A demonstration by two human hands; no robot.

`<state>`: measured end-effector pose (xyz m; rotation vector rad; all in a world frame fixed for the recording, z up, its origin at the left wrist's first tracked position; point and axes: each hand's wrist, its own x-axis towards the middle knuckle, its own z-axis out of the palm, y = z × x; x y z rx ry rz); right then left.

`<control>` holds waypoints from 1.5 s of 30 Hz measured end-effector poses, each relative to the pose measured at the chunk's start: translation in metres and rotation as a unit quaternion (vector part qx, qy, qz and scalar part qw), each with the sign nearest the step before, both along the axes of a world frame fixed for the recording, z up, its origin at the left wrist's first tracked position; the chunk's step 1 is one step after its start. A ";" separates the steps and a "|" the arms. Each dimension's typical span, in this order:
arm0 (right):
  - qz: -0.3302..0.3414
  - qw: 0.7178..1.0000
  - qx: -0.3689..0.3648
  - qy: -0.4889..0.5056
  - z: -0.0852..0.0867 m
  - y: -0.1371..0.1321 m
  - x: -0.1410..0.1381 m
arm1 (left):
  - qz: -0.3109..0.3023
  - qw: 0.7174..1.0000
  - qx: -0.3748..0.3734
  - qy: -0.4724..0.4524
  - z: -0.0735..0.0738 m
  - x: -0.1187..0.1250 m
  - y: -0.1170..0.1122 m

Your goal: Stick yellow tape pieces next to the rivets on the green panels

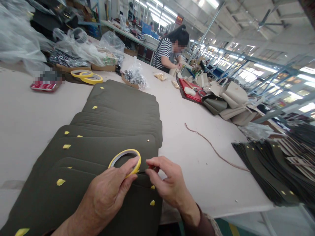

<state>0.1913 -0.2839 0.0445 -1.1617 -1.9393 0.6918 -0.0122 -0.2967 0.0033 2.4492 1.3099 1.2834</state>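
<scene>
A narrow roll of yellow tape is gripped between the thumb and fingers of my left hand. It is tilted above a spread of dark olive-green flat panels, which overlap in a long stack. Just right of the roll is my right hand, its thumb and forefinger curved toward each other with a small gap between the tips. Nothing shows between them. Small yellow tape bits stick to the panels along both sides. A small shiny metal stud sits on one panel.
Two more tape rolls lie at the back left, near boxes with plastic bags. A brown cord lies on the table's right. More dark panels are stacked at far right. Bags are piled behind, near a person in stripes.
</scene>
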 end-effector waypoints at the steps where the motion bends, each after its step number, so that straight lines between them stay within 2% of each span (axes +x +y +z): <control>1: 0.025 0.999 0.029 -0.011 0.000 0.000 -0.005 | 0.002 1.000 0.007 0.005 -0.001 0.001 0.000; 3: 0.059 0.995 0.072 -0.036 -0.003 0.000 -0.012 | 0.007 1.000 0.016 0.016 -0.001 0.003 -0.001; 6: 0.072 0.988 0.121 -0.064 -0.012 0.000 -0.016 | 0.010 0.999 0.026 0.029 0.001 0.004 -0.002; 11: 0.026 0.982 0.176 -0.067 -0.022 -0.004 -0.018 | -0.004 1.000 0.019 0.009 0.005 0.005 -0.004; 15: -0.018 0.986 0.158 -0.043 -0.018 -0.010 -0.021 | -0.031 0.999 0.007 -0.007 0.009 0.007 -0.004; 17: -0.050 0.993 0.102 -0.021 -0.015 -0.013 -0.024 | -0.037 0.999 -0.007 -0.005 0.012 0.009 -0.002; 19: -0.085 0.996 -0.012 0.028 -0.012 -0.015 -0.027 | -0.038 0.999 -0.017 -0.003 0.015 0.012 -0.001; 21: -0.107 0.979 -0.148 0.089 -0.012 -0.013 -0.027 | -0.042 0.999 -0.010 -0.013 0.017 0.015 -0.002; 23: -0.129 0.951 -0.242 0.144 -0.016 -0.007 -0.023 | -0.055 0.998 0.006 -0.034 0.019 0.018 -0.004; 27: -0.185 0.899 -0.329 0.221 -0.028 0.012 0.000 | -0.065 0.997 0.020 -0.037 0.017 0.018 -0.007; 29: -0.169 0.889 -0.362 0.224 -0.032 0.019 0.011 | -0.040 0.999 0.010 0.009 0.011 0.016 -0.005; 31: -0.146 0.892 -0.379 0.200 -0.034 0.022 0.017 | -0.016 0.998 -0.011 0.067 0.004 0.014 -0.002; 35: -0.125 0.924 -0.344 0.112 -0.036 0.021 0.016 | -0.003 0.988 -0.054 0.143 -0.009 0.015 0.002; 40: -0.115 0.973 -0.197 -0.044 -0.030 0.023 0.007 | -0.007 0.985 -0.071 0.160 -0.009 0.017 0.003; 43: -0.090 0.980 -0.156 -0.080 -0.027 0.026 0.006 | -0.010 0.984 -0.074 0.160 -0.008 0.017 0.003; 45: -0.087 0.978 -0.177 -0.066 -0.029 0.026 0.010 | -0.008 0.985 -0.071 0.158 -0.009 0.017 0.003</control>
